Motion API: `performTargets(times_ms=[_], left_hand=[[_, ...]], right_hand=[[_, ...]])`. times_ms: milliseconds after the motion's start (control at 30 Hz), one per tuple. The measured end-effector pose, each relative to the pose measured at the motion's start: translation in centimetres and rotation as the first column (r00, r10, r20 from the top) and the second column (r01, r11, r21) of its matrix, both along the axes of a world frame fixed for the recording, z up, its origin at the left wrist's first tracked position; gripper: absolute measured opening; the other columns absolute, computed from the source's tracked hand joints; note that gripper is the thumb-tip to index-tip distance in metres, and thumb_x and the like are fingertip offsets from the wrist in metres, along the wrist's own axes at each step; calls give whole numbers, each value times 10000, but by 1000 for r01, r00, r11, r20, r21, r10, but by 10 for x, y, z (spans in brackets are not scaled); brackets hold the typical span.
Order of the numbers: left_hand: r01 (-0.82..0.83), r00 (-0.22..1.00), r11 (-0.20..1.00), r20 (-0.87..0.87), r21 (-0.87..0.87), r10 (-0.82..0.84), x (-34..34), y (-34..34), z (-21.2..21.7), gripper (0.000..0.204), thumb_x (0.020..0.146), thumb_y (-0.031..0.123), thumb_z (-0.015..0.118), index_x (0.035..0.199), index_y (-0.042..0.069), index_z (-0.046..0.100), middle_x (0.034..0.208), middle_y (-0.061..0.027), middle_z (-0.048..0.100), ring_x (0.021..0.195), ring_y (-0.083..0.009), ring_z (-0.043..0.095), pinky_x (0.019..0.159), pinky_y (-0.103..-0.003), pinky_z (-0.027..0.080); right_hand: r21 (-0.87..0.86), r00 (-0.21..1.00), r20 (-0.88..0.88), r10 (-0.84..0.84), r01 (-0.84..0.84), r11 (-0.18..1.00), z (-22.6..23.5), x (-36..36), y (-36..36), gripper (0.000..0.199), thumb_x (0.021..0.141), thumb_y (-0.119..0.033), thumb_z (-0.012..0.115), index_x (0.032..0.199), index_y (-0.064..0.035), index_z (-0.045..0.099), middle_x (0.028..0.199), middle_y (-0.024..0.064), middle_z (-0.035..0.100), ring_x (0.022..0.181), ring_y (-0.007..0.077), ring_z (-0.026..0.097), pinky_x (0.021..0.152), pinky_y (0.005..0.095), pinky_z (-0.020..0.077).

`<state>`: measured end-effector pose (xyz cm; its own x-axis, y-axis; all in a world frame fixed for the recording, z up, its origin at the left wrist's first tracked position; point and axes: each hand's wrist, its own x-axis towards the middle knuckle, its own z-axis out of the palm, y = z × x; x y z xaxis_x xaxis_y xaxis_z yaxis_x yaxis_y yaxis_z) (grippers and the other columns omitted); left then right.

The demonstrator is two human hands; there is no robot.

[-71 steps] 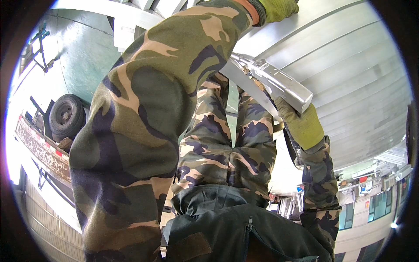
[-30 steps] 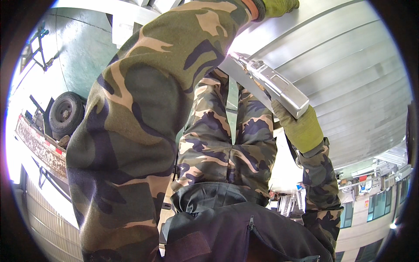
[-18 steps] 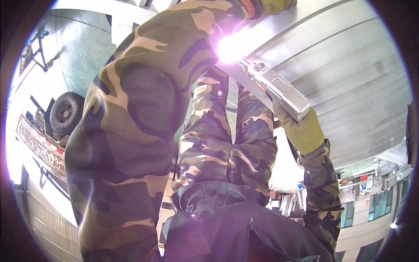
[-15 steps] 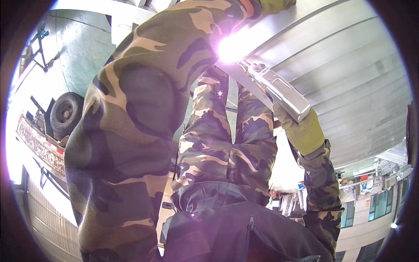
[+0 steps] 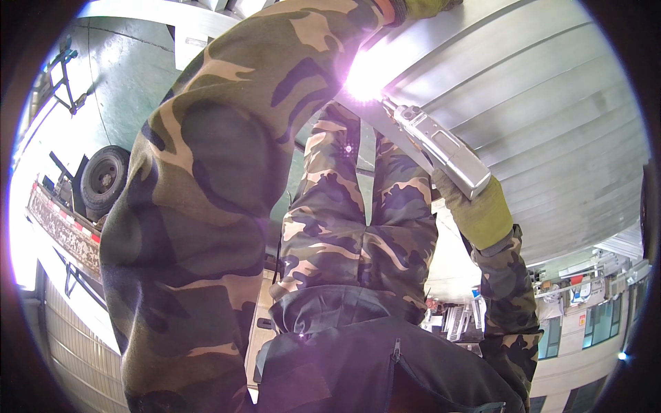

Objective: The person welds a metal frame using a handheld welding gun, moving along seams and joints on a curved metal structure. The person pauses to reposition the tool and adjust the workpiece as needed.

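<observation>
A silver, box-shaped welding torch (image 5: 444, 148) is gripped by the right hand (image 5: 475, 210), which is covered by a yellow-green glove and clenched around the tool's rear end. The torch is held tilted, its nozzle pointing up and to the left. At the nozzle tip a bright white-violet arc (image 5: 363, 81) is seen, right against the edge of a large ribbed grey metal panel (image 5: 551, 117) that fills the upper right of the view. The panel's long ridges are bent by the lens toward the rim.

The left hand (image 5: 427, 7), also in a yellow-green glove, is cut off by the top edge of the picture, where it is placed at the upper part of the panel; whether it is clenched or released cannot be told. The left forearm, in a camouflage sleeve (image 5: 206, 206), takes up much of the left and middle of the view. Camouflage trousers (image 5: 358, 227) and a dark jacket (image 5: 372, 365) are seen between the two arms.

On the far left, a green floor (image 5: 131, 69) is seen, with a low trailer (image 5: 65, 230) standing on it and a black wheel (image 5: 103, 179) mounted at its far side. At the lower right, well apart from the torch, a building with tall windows (image 5: 599, 323) is visible.
</observation>
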<state>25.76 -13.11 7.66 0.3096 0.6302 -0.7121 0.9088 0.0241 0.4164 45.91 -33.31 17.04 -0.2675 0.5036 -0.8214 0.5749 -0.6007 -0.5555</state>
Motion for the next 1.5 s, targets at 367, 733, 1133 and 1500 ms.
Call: performTargets(times_ms=[367,733,1133,1500], left_hand=[[69,995,990,66,122,-78,-5,-9,-20,267,964,249,593,1131,120,757,1108,-181,748,1055,-368,723,909,-494,572],[329,930,864,31,380,-367,-1,-13,-59,222,961,168,563,1067,110,749,1164,-126,734,1010,-362,724,889,-455,577],[224,903,826,210,517,-376,-7,-19,-63,226,964,299,595,1009,139,748,1100,-78,724,975,-360,704,855,-472,563],[210,894,837,247,505,-374,1,-21,-51,232,965,346,642,1063,174,763,1127,-60,723,989,-341,702,859,-452,567]], right_hand=[[-10,1000,-21,-13,12,1000,3,3,-3,409,1006,-275,712,1309,-16,622,1070,144,727,928,202,715,773,328,580],[91,999,-26,-21,24,996,13,30,-19,464,983,-198,733,1374,4,584,1093,146,747,978,173,721,801,318,582],[224,740,-323,-590,666,712,-1,98,-19,534,993,-283,716,1387,14,509,1253,197,676,916,147,703,717,248,605],[416,687,-380,-620,725,549,-18,111,-35,569,1029,-331,614,1423,46,451,1303,252,614,934,215,707,708,317,618]])
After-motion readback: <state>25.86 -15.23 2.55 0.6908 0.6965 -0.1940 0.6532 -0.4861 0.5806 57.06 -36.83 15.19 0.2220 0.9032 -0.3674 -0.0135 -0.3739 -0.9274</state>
